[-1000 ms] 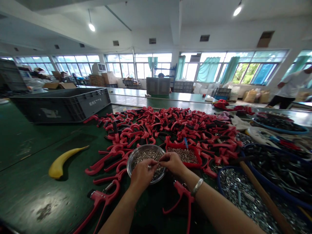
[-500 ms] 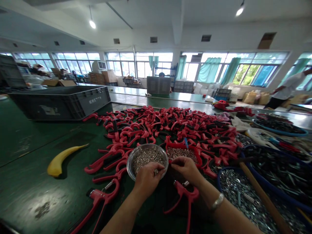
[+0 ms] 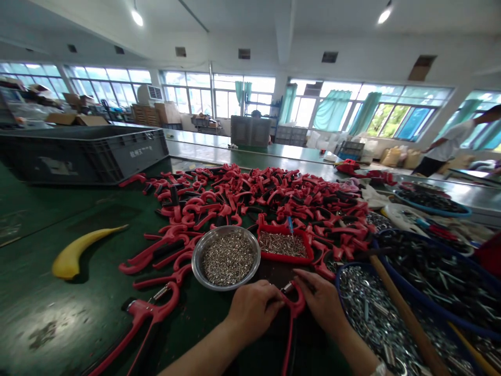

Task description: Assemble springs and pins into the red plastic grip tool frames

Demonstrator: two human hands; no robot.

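Note:
My left hand (image 3: 252, 309) is closed, its fingers curled against the head of a red handle part (image 3: 291, 313) that lies on the green table in front of me. My right hand (image 3: 323, 300) rests on the same part from the right, fingers pinched at its top end. Whether a small metal piece is between my fingers I cannot make out. Just beyond my hands stand a round steel bowl (image 3: 199, 269) of small silver parts and a red tray (image 3: 305, 257) of similar parts.
A big heap of red and black handles (image 3: 266, 201) covers the table's middle. A dark crate (image 3: 82, 154) stands back left and a yellow curved piece (image 3: 80, 248) lies at the left. Blue tubs of metal parts (image 3: 376, 313) and a wooden handle (image 3: 403, 313) lie right. A person stands far right.
Both hands have drawn back from the steel bowl toward me and come down onto the red handle part. The view has shifted, so everything sits further left.

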